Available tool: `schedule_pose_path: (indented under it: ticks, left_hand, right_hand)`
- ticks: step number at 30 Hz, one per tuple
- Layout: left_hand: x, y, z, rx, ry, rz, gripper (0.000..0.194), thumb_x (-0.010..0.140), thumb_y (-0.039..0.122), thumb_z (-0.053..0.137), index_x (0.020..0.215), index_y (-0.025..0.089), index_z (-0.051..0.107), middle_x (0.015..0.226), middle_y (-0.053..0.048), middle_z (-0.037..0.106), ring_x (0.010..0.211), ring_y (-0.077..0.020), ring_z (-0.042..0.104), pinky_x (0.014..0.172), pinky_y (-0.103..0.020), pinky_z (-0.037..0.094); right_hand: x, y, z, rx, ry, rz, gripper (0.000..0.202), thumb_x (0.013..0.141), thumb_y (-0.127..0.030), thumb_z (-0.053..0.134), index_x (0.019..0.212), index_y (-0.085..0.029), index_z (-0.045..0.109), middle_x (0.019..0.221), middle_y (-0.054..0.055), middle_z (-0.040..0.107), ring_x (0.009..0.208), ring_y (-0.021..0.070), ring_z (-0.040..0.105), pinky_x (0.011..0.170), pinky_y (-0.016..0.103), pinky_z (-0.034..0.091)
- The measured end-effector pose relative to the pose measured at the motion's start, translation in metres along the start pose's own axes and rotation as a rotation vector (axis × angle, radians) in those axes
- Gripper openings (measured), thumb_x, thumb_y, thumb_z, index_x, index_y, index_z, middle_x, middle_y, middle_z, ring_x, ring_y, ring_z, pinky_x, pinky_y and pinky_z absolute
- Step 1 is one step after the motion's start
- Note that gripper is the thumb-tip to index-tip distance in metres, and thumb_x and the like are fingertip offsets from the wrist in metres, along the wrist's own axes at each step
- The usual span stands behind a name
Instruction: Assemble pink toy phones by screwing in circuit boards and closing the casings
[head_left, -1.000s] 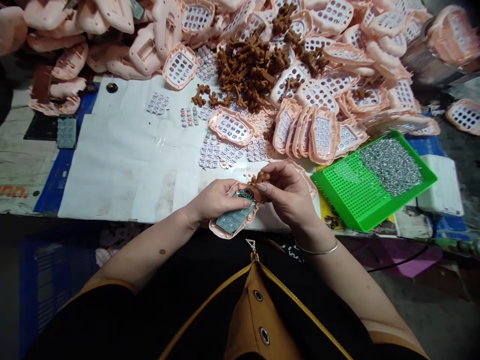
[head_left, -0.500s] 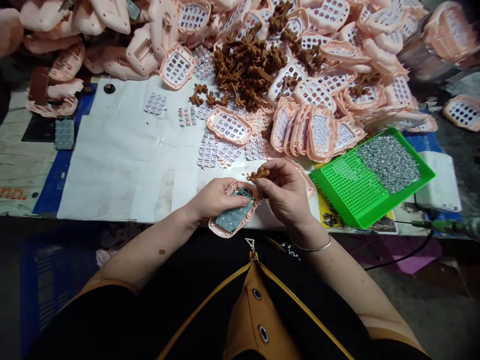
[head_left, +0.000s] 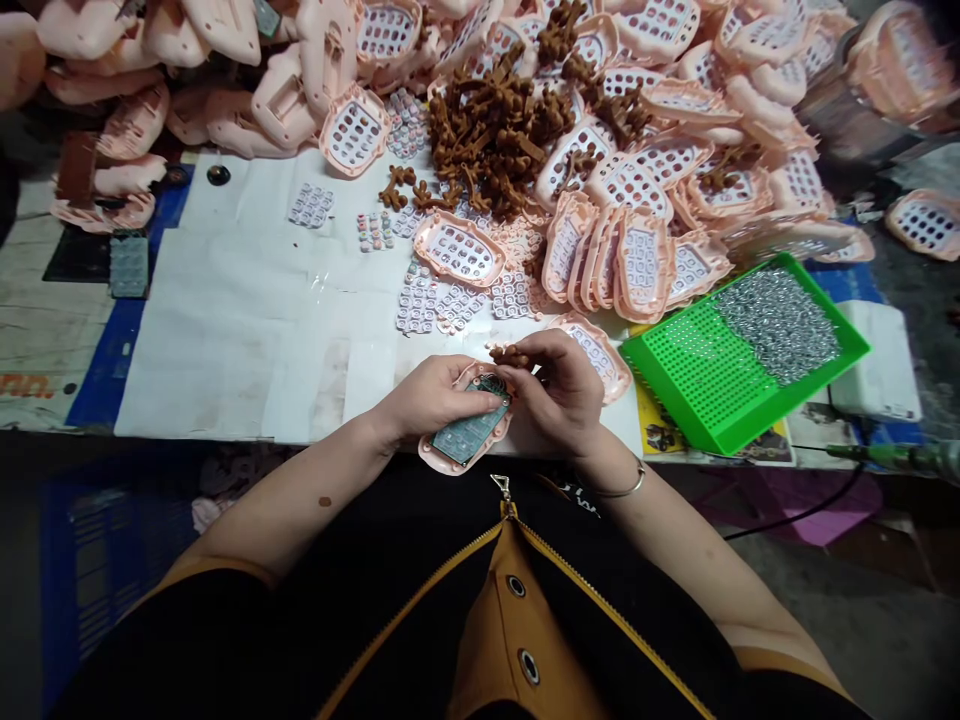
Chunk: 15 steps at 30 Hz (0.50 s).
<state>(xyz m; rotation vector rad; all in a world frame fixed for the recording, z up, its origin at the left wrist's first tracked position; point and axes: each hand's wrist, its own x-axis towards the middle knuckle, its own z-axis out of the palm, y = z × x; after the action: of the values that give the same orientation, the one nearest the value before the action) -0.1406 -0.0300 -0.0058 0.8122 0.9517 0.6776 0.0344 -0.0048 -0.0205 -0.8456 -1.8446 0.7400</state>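
My left hand (head_left: 435,400) is closed around a pink shell (head_left: 444,462) near the table's front edge, its thumb lying on the green circuit board (head_left: 466,428) inside the shell. Dark wires are bunched at the board's upper end. My right hand (head_left: 559,385) pinches a small brown bone-shaped piece (head_left: 508,356) just above that upper end. Whether the piece touches the shell cannot be made out. Another pink shell with a keypad sheet (head_left: 596,355) lies right behind my right hand.
Brown pieces (head_left: 487,130) are heaped at the back, among piled pink shells (head_left: 634,185). A green basket (head_left: 675,400) of metal screws stands on the right, near a tool with a cable (head_left: 900,455). Keypad sheets (head_left: 416,305) lie mid-table.
My right hand has moved slightly left and down with the brown piece, closer to the shell's upper end. More of the shell behind it now shows. My left hand is nearly still.
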Motion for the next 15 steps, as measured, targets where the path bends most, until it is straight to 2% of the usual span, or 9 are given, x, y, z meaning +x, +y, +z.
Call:
schedule_pose_path:
  ticks: [2, 5, 7, 9, 13, 15]
  left_hand:
    - [0.0, 0.001, 0.0, -0.043, -0.021, -0.003, 0.018, 0.069, 0.022, 0.072, 0.081, 0.012, 0.063, 0.07, -0.002, 0.068, 0.061, -0.0138, 0.063, 0.063, -0.027, 0.049]
    - [0.0, 0.0, -0.001, -0.051, -0.019, 0.031, 0.014, 0.068, 0.02, 0.072, 0.077, 0.013, 0.063, 0.068, 0.001, 0.066, 0.06, -0.0113, 0.061, 0.062, -0.024, 0.047]
    - [0.0, -0.001, -0.002, -0.03, -0.017, 0.034, 0.014, 0.068, 0.019, 0.073, 0.077, 0.013, 0.064, 0.068, 0.002, 0.066, 0.061, -0.0106, 0.061, 0.061, -0.023, 0.047]
    - [-0.001, -0.002, -0.002, -0.03, -0.028, 0.019, 0.016, 0.07, 0.019, 0.073, 0.081, 0.012, 0.064, 0.069, 0.0, 0.067, 0.061, -0.0121, 0.062, 0.062, -0.024, 0.049]
    - [-0.003, 0.0, -0.002, -0.095, -0.129, -0.002, 0.02, 0.075, 0.024, 0.071, 0.089, 0.012, 0.064, 0.072, -0.005, 0.07, 0.063, -0.0176, 0.067, 0.063, -0.031, 0.053]
    - [-0.004, 0.002, -0.001, -0.11, -0.155, -0.002, 0.022, 0.076, 0.025, 0.071, 0.091, 0.011, 0.064, 0.072, -0.007, 0.07, 0.062, -0.019, 0.067, 0.062, -0.032, 0.054]
  right_hand:
    - [-0.003, 0.002, 0.0, 0.009, 0.042, 0.005, 0.019, 0.086, -0.019, 0.066, 0.101, -0.028, 0.059, 0.085, 0.001, 0.064, 0.073, 0.0158, 0.061, 0.062, 0.032, 0.051]
    - [-0.007, 0.004, -0.001, -0.066, 0.045, -0.137, 0.023, 0.082, -0.013, 0.068, 0.098, -0.027, 0.059, 0.082, 0.001, 0.064, 0.073, 0.016, 0.061, 0.059, 0.03, 0.051]
    - [-0.008, 0.004, 0.0, -0.075, 0.033, -0.169, 0.024, 0.08, -0.013, 0.07, 0.096, -0.026, 0.06, 0.083, 0.001, 0.065, 0.074, 0.0153, 0.062, 0.06, 0.029, 0.051]
    - [-0.006, 0.004, 0.001, 0.028, 0.041, -0.021, 0.02, 0.08, -0.019, 0.073, 0.095, -0.026, 0.061, 0.083, 0.0, 0.065, 0.073, 0.0139, 0.061, 0.063, 0.029, 0.051]
    - [0.003, 0.002, 0.005, 0.488, 0.024, 0.471, 0.028, 0.076, -0.039, 0.078, 0.091, -0.024, 0.06, 0.082, -0.002, 0.064, 0.067, 0.0102, 0.059, 0.062, 0.026, 0.052]
    - [0.007, 0.0, 0.005, 0.649, 0.002, 0.596, 0.034, 0.07, -0.043, 0.082, 0.089, -0.024, 0.061, 0.08, -0.003, 0.064, 0.064, 0.0089, 0.058, 0.061, 0.024, 0.052]
